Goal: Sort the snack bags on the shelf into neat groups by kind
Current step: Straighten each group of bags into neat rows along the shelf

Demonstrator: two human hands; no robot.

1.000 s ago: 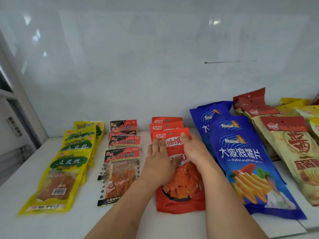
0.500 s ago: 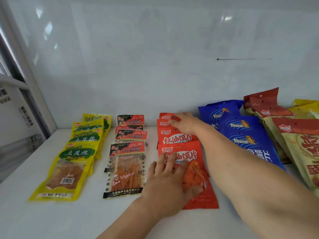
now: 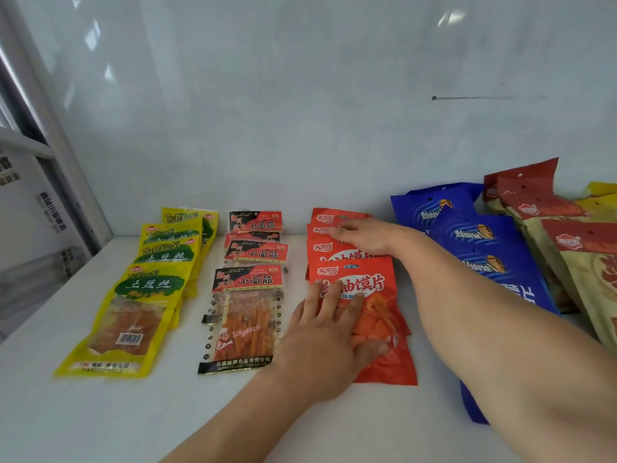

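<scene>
Shelf [image 3: 100, 412], white and backed by a pale glossy wall, carries snack bags laid in overlapping rows that run from front to back. At the far left lie the yellow bags [image 3: 133, 315], just beside them the black-and-red bags [image 3: 247, 315], then the orange-red bags [image 3: 377, 329] near the middle. Right of these sit the blue bags [image 3: 484, 242], and at the far right the tan bags with red tops [image 3: 574, 248], piled less evenly. The left hand [image 3: 327, 342] rests flat on the front orange-red bag, fingers straight and spread, its grip apart, pressing down on the clear window of the pack. The right hand [image 3: 364, 233] reaches across to the back of the same row, fingers extended and lying on the rearmost orange-red bags; its grip is likewise apart, holding nothing. The right forearm passes over the edge of the blue row.
</scene>
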